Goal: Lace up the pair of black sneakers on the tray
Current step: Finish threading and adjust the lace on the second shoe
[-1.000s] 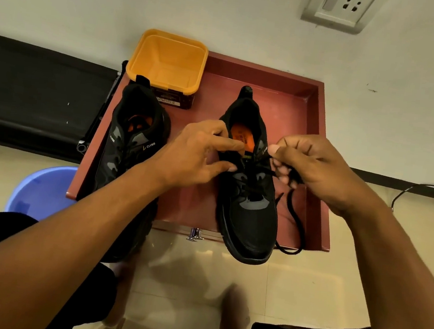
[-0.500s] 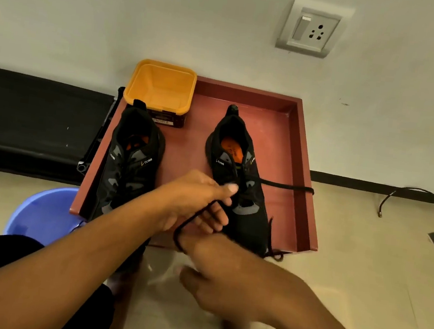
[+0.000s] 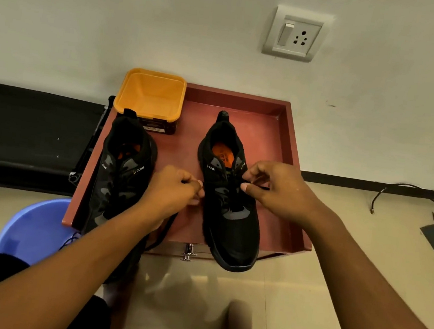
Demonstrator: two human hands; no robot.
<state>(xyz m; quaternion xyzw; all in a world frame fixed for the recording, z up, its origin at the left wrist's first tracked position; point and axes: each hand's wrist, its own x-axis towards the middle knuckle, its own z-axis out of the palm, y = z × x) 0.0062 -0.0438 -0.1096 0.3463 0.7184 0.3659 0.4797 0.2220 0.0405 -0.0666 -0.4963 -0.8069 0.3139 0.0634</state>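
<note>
The middle sneaker (image 3: 231, 214) stands on the red-brown tray (image 3: 289, 134) at the centre of the frame, heel towards the wall, orange insole showing, toe hanging over the tray's near edge. Your right hand (image 3: 280, 193) sits at the sneaker's right side by the upper eyelets, thumb and forefinger pinching the black lace (image 3: 165, 227), a short end of which pokes out just past your thumb. Your left hand (image 3: 172, 194) is against the sneaker's left side with its fingers curled tight; a strand of lace trails from under it down to the tray's near edge, so it appears to be gripping that strand, though the fingers hide the hold itself. The other sneaker (image 3: 122, 175) lies along the tray's left edge, its toe covered by your left forearm. A yellow tub (image 3: 152, 94) rests on a dark box at the tray's upper left corner. A blue bucket (image 3: 33, 227) stands on the floor at lower left, a switch socket (image 3: 293, 33) is on the wall at upper right, and a black cable (image 3: 410, 191) runs along the floor at right.
</note>
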